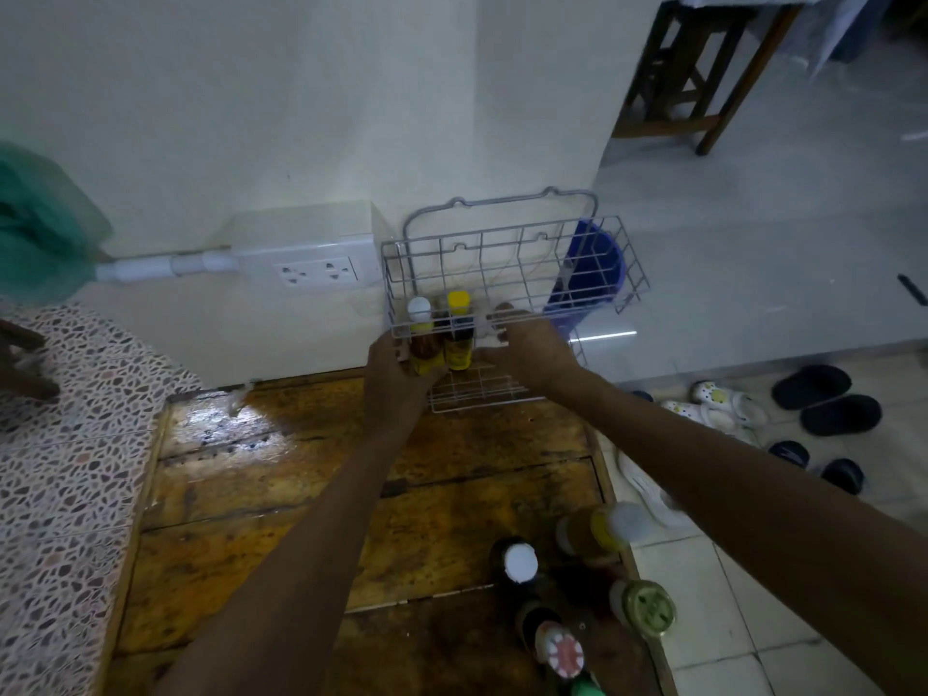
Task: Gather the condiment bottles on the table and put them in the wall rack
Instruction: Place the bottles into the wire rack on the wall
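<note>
A white wire wall rack (512,243) hangs on the wall above the far end of the wooden table (301,494). Two bottles stand in its left end: one with a white cap (421,324) and one with a yellow cap (458,334). My left hand (394,379) grips the white-capped bottle through the rack's front. My right hand (527,344) reaches into the rack beside the yellow-capped bottle and holds something pale that I cannot make out. Several more condiment bottles (577,595) stand at the table's near right corner.
A white wall socket box (316,266) sits left of the rack. A blue bucket (592,273) stands on the floor behind the rack. Shoes (813,409) lie on the tiled floor to the right. A terrazzo counter (65,444) borders the table's left side.
</note>
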### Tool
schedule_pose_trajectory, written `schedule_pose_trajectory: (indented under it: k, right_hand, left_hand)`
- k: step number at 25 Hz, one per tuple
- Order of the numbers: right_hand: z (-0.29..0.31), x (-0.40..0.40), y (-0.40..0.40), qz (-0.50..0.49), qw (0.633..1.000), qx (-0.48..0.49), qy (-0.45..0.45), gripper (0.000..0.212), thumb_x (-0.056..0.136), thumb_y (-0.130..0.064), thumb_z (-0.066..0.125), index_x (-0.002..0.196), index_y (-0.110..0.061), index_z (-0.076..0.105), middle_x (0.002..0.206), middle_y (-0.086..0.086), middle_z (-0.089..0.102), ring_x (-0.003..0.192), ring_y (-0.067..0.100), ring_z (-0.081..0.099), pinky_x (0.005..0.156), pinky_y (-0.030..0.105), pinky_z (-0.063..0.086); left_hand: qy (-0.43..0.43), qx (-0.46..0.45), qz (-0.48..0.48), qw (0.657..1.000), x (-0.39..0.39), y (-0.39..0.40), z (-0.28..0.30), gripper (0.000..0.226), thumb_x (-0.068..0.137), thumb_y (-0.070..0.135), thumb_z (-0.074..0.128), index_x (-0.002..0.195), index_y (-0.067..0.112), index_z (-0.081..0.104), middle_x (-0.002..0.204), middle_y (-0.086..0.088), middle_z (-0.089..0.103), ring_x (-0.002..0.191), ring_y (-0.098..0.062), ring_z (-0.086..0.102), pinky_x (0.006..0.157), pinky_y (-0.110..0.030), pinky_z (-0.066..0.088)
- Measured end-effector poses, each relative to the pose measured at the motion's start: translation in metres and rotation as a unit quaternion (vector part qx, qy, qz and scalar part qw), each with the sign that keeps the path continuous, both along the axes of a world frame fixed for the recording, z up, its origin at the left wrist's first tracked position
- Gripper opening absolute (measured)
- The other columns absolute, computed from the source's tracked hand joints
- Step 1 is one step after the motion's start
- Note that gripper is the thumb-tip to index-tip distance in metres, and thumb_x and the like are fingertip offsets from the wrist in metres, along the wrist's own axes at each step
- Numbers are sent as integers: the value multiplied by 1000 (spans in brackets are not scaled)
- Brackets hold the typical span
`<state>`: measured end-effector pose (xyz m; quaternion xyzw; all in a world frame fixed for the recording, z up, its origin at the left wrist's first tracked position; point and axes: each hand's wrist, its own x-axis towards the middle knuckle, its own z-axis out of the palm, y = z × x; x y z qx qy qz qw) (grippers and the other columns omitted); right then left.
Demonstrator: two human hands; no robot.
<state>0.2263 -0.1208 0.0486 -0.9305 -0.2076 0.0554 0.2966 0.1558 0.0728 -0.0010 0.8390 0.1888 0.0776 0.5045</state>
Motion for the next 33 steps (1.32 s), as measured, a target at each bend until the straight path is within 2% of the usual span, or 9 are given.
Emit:
schedule_pose_trajectory:
  k: [6,11,14,16,21,23,25,28,33]
  right_hand:
    - [64,-86,-77,-27,999,0,-32,9,91,-17,70,96,-10,70,93,5,72,79,12,64,65,8,43]
    - [80,-191,-144,-247,968,32,-21,20,96,-26,64,114,-18,64,105,-5,66,90,10,63,74,24,49]
    - [54,-282,-166,-352,936,28,-3,18,95,-23,66,111,-15,62,102,2,71,83,9,63,68,20,45]
    - [28,-343,-162,-378,925,25,34,20,94,-21,68,112,-14,62,104,3,72,79,4,61,64,14,43]
    - [-18,-418,-113,-326,928,58,171,41,87,-29,74,124,-32,55,121,-10,66,92,-3,63,73,14,52]
    - [-30,-419,-96,-311,931,63,181,57,83,-32,77,134,-31,51,127,-13,61,107,5,62,88,27,55]
    - [-37,-415,-85,-317,931,58,170,57,84,-33,76,135,-29,52,127,-9,62,109,12,61,87,22,52]
    - [-46,-411,-78,-327,930,53,157,48,87,-31,74,131,-27,55,124,-4,65,104,13,61,75,11,42]
    - [-49,-412,-80,-310,939,43,142,49,90,-33,72,135,-25,55,127,-3,64,109,14,60,86,24,51]
  left_hand:
    - [63,25,3,998,-106,1,15,70,91,43,76,146,15,45,142,-10,53,127,-29,54,100,-48,52]
    - [48,6,-52,997,-229,-29,22,46,96,36,71,136,23,54,127,3,58,117,-16,58,94,-36,54]
    - [84,-2,-156,984,-283,-51,13,27,95,35,72,119,36,59,115,19,62,110,-5,63,86,-20,51]
    - [111,-12,-205,972,-300,-67,9,35,94,38,73,126,39,59,120,23,62,114,-1,61,88,-19,51]
    - [108,-25,-232,966,-301,-99,10,66,93,40,74,152,32,44,148,15,51,137,-7,48,111,-41,49]
    - [95,-12,-235,967,-297,-108,11,67,93,40,74,152,33,44,152,13,50,141,-9,46,115,-43,45]
    - [83,-5,-241,967,-295,-115,11,67,93,39,74,152,34,44,153,12,49,142,-10,44,116,-41,43]
    - [73,23,-238,968,-292,-123,10,57,95,41,72,147,35,50,145,9,53,135,-12,49,107,-36,48]
    - [72,29,-223,972,-295,-120,16,44,96,41,70,137,32,59,128,11,59,120,-9,57,91,-26,47]
